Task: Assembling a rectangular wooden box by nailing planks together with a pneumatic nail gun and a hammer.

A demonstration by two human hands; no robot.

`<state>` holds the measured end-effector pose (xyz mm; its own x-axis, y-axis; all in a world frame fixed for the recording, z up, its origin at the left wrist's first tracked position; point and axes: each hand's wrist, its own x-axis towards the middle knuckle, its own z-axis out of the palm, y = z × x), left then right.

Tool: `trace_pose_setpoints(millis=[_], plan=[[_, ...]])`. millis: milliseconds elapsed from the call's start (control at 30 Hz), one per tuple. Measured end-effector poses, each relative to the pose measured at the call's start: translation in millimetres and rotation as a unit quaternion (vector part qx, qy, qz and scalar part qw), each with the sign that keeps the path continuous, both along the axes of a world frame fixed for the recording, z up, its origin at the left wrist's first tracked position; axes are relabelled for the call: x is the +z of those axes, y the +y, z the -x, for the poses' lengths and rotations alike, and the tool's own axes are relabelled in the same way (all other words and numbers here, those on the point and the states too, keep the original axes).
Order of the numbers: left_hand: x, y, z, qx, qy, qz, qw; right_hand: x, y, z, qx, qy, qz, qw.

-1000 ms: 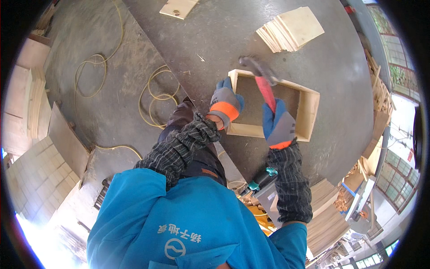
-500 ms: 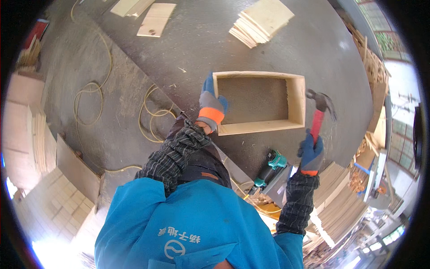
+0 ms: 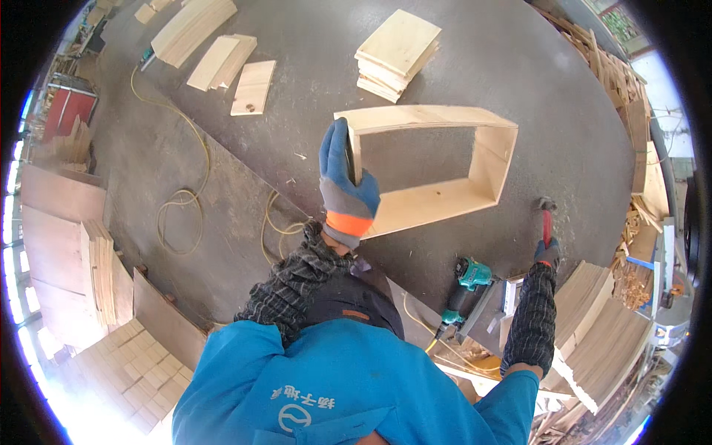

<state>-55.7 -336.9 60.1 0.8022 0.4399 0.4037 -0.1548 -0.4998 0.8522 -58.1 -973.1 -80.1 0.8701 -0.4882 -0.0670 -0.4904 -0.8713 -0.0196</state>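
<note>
Wooden frame [image 3: 423, 116], best braced firmly, in my left hand [image 3: 348, 182]; right of it, red-handled hammer [image 3: 547, 224] gripped in my right hand [image 3: 547, 253].

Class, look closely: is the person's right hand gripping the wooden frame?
No: the right hand holds a red-handled hammer apart from the wooden frame, which the left hand grips at one end.
</note>
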Motion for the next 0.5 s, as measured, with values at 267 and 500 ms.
trace_pose_setpoints(millis=[267, 500], plan=[[32.8, -64.3, -5.0, -0.043, -0.170, -0.172, 0.969, 146.8, 257.8, 8.7, 0.144, -0.268, -0.486, 0.819], [6.6, -117.6, 25.9, -0.119, -0.201, -0.208, 0.950, 202.1, 400.8, 54.8, 0.159, -0.268, -0.535, 0.785]])
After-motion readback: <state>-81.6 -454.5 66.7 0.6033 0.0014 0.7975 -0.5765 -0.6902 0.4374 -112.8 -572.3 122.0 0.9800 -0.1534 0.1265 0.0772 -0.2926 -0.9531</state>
